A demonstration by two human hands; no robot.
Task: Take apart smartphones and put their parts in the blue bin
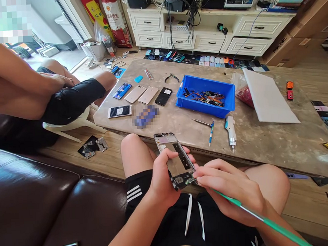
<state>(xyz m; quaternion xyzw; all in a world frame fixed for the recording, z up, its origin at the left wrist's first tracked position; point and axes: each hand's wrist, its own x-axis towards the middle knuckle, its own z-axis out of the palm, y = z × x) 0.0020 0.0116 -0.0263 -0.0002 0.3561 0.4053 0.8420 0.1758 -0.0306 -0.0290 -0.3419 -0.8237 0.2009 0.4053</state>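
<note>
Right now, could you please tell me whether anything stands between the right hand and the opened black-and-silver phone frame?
Nothing visible does: the right hand is at the near right corner of the opened black-and-silver phone frame; the left hand holds it.

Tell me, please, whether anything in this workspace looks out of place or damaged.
Yes, the loose phone parts on the floor by the white chair look out of place, as they might get stepped on. The phone in the left hand has its insides exposed, though that looks like disassembly rather than damage.
</note>
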